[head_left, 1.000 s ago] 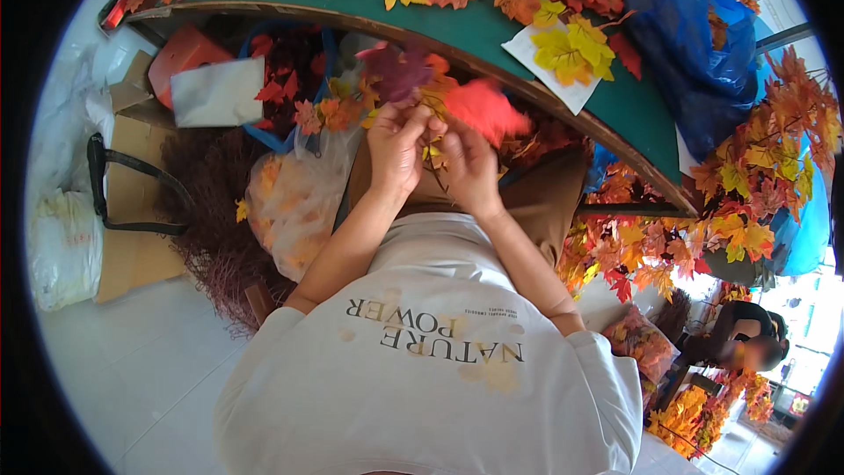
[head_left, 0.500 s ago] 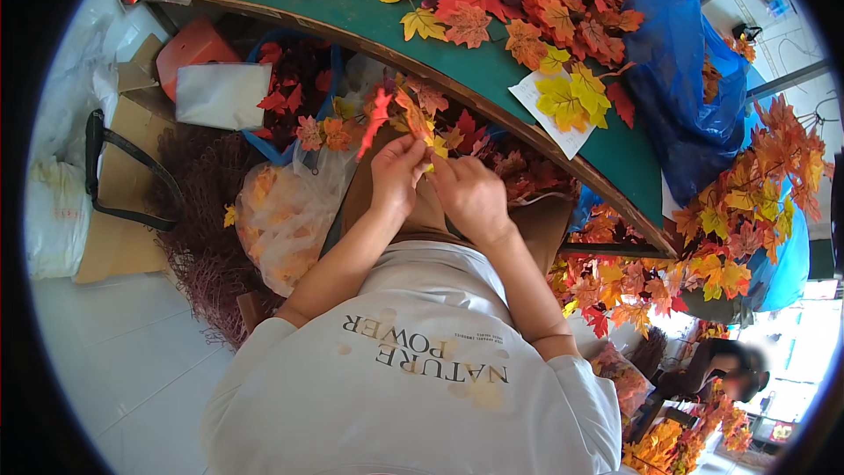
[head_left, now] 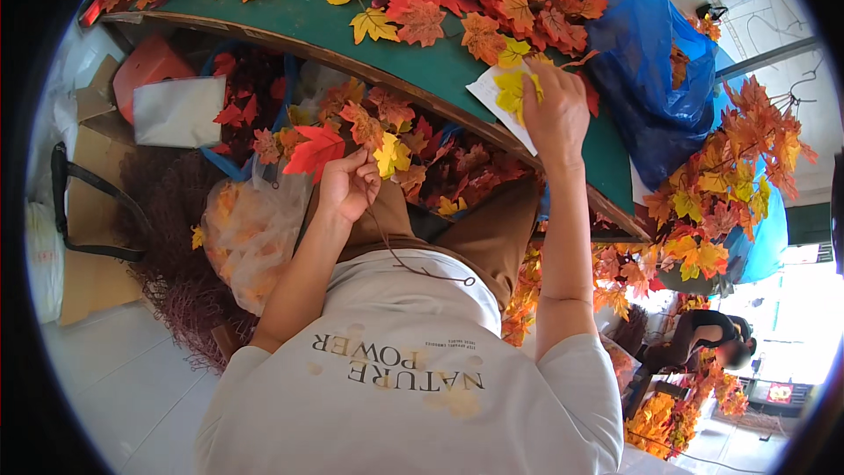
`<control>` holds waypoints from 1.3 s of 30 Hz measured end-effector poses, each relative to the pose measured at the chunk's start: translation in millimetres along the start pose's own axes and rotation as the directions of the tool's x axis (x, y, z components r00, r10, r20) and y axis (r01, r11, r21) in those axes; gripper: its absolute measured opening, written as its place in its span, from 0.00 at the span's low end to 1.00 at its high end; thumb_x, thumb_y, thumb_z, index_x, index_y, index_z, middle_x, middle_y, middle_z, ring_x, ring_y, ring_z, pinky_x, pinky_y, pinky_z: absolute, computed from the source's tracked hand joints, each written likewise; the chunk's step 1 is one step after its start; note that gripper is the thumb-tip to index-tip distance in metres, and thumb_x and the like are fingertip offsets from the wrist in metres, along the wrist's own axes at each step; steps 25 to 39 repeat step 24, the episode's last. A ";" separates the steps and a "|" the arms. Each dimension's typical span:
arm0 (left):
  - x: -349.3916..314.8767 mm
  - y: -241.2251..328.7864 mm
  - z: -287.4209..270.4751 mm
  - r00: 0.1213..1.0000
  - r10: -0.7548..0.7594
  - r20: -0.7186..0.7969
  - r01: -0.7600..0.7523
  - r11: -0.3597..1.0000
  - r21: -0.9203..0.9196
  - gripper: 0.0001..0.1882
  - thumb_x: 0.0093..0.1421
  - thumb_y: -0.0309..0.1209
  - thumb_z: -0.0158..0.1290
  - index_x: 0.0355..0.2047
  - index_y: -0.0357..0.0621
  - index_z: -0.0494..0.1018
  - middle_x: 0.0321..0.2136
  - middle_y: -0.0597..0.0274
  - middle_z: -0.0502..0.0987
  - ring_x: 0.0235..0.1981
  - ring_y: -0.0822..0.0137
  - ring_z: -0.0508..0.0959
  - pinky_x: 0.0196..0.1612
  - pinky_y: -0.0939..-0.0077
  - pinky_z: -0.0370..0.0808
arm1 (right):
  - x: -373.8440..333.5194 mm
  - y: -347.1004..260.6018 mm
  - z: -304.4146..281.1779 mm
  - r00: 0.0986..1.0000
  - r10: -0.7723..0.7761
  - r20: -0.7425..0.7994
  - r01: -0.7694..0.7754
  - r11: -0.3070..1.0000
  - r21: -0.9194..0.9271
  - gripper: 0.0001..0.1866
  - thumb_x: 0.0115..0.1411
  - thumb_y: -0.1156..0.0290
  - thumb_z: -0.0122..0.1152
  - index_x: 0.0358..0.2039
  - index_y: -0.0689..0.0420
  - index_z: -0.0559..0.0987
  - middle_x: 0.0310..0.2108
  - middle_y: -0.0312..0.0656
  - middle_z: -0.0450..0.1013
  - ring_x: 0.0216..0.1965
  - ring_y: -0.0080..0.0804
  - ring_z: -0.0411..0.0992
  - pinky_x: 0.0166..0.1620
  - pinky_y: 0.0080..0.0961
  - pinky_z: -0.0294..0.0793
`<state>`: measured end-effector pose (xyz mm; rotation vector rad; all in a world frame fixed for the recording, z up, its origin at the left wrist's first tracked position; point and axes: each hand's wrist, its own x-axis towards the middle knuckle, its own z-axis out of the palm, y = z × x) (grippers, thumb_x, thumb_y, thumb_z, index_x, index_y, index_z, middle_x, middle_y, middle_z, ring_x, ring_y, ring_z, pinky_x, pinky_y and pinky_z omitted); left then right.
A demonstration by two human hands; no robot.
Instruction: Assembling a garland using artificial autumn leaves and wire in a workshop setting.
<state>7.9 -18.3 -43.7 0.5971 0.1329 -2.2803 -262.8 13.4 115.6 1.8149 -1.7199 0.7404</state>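
Note:
My left hand (head_left: 349, 185) is closed over my lap on a thin brown stem that carries a red leaf (head_left: 314, 149) and a yellow leaf (head_left: 391, 155). The brown stem (head_left: 413, 264) trails down over my shirt. My right hand (head_left: 556, 110) has reached up to the green table (head_left: 299, 18) and rests on a pile of yellow leaves (head_left: 512, 88) lying on a white sheet (head_left: 489, 92), fingers curled on them. Whether it has lifted a leaf I cannot tell.
Orange, red and yellow artificial leaves (head_left: 492, 0) cover the green table. A blue plastic bag (head_left: 646, 62) sits at its right end. Leafy branches (head_left: 730, 176) stand to the right. A clear bag of leaves (head_left: 251, 229), cardboard (head_left: 88, 211) and a brown twig heap (head_left: 176, 281) lie left.
My right hand has left the stem at my lap and reached up to the yellow leaves on the table. My left hand keeps holding the stem.

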 end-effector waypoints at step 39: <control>30.6 20.7 -89.2 0.993 -0.013 -0.115 0.009 0.999 -0.033 0.07 0.57 0.28 0.50 0.36 0.43 0.72 0.22 0.69 0.67 0.17 0.73 0.66 0.22 0.78 0.67 | 191.8 3.3 164.2 0.920 -0.016 0.391 -0.225 0.795 0.563 0.12 0.57 0.72 0.54 0.41 0.57 0.78 0.31 0.39 0.77 0.32 0.23 0.74 0.37 0.18 0.71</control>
